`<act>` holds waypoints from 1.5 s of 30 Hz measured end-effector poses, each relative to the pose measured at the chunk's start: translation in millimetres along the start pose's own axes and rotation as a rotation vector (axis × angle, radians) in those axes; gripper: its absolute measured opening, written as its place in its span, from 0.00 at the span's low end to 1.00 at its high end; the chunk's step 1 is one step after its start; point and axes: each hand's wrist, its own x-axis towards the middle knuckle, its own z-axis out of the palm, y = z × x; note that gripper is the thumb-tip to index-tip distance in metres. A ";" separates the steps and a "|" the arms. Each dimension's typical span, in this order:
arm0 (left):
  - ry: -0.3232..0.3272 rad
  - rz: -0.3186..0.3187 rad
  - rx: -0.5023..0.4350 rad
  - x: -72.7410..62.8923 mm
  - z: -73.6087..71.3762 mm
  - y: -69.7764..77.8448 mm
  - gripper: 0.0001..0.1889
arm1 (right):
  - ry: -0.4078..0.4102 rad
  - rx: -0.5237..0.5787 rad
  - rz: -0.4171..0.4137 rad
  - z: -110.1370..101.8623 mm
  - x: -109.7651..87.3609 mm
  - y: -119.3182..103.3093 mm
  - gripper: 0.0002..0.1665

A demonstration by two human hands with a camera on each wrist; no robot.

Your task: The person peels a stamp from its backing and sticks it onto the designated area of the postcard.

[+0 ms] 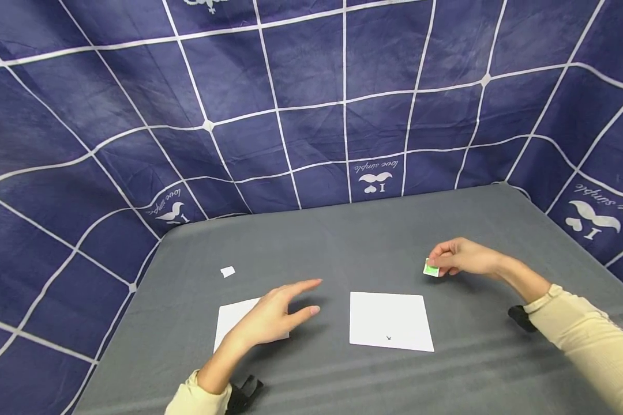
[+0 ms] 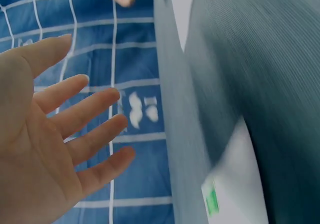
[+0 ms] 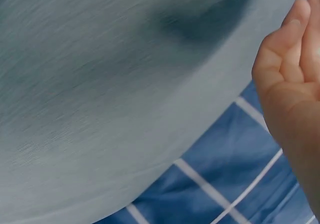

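My right hand [image 1: 462, 257] pinches a small square card with a green patch [image 1: 432, 270], held by its edge near the right side of the table. In the right wrist view the same hand [image 3: 292, 68] appears at the right edge, the card out of sight. Over the left white sheet [image 1: 231, 319] hovers my left hand [image 1: 272, 317], fingers spread and holding nothing; it covers part of that sheet. The left wrist view shows this palm [image 2: 45, 139] open. A second white sheet [image 1: 389, 317] with a small dark mark lies between the hands.
A small white paper piece [image 1: 228, 271] lies at the left on the grey cloth-covered table [image 1: 322, 248]. Blue curtains [image 1: 311, 132] with white grid lines hang behind and beside it. In the left wrist view, a blurred white sheet [image 2: 240, 179] shows a green patch [image 2: 212, 202].
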 end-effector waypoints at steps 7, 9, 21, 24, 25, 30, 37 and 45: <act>-0.015 0.003 -0.130 29.4 22.1 23.5 0.18 | -0.063 -0.006 -0.154 33.4 15.8 -39.7 0.11; -0.002 -0.031 -0.225 37.0 28.6 28.7 0.16 | -0.058 0.008 -0.188 44.5 20.6 -51.2 0.11; 0.226 -0.252 -0.706 53.9 46.1 37.8 0.08 | -0.027 0.108 -0.290 101.7 33.8 -90.1 0.11; 0.263 -0.246 -0.776 53.7 46.3 36.0 0.08 | 0.053 0.141 -0.290 111.3 33.5 -95.8 0.13; 0.270 -0.242 -0.804 53.7 46.1 35.6 0.09 | 0.084 0.152 -0.294 114.6 33.7 -97.4 0.14; 0.268 -0.241 -0.884 54.2 44.4 34.8 0.10 | 0.201 0.246 -0.351 129.3 37.5 -101.1 0.16; 0.241 -0.247 -0.931 54.1 45.6 38.0 0.12 | 0.395 0.251 -0.409 141.4 40.7 -98.8 0.23; 0.240 -0.289 -0.962 54.2 48.3 37.6 0.14 | 0.594 0.082 -0.465 145.9 44.4 -96.1 0.25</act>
